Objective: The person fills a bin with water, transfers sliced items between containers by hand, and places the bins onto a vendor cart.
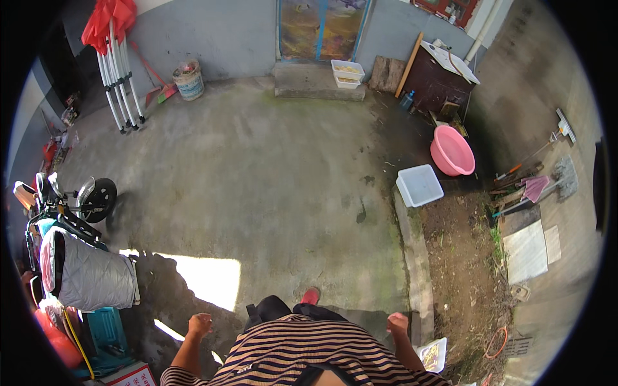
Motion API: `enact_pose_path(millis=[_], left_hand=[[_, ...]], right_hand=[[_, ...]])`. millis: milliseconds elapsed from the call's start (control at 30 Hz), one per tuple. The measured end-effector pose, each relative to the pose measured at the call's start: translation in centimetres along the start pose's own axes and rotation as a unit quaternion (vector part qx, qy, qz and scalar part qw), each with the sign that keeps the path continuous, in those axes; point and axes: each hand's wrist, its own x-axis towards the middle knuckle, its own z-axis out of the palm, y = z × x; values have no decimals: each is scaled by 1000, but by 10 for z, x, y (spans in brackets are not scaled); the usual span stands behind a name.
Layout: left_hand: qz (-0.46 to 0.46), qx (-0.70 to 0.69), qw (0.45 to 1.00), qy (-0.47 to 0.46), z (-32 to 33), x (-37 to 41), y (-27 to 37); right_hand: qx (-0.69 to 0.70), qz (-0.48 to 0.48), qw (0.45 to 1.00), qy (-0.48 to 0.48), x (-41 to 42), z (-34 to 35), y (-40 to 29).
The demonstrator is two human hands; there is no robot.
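Observation:
My left hand [199,324] hangs out from my left side, fingers loosely curled and a little apart, with nothing visible in it. On the other side, my right hand [397,322] is curled with its fingers drawn in, and no object shows in it. Beside my right forearm, a white plastic tub [433,356] with pale yellow pieces in it stands past the concrete curb [419,289]. One red shoe [310,296] shows ahead of my striped shirt [309,342]. Before me lies the concrete floor [251,183], with a bright sunlit patch [207,277].
At left stands a two-wheeler [87,207] with a quilted silver cover [91,270]. A folded canopy frame [118,77] and a bucket [188,82] stand by the far wall. Two tubs [347,77] sit on the step [304,82]. At right are a white basin [419,186] and a pink basin [453,150].

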Motion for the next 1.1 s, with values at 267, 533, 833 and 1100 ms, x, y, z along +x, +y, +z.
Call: enact_pose_path(millis=[267, 533, 833, 1100], left_hand=[[-96, 110, 987, -69, 74, 38, 158], [4, 34, 999, -13, 56, 199, 422], [142, 53, 988, -30, 87, 336, 715], [151, 255, 943, -152, 199, 349, 829]], right_hand=[[74, -84, 993, 37, 196, 2, -211], [-37, -10, 998, 50, 249, 37, -251], [-239, 73, 945, 210, 307, 39, -241], [-46, 155, 976, 148, 469, -9, -356]])
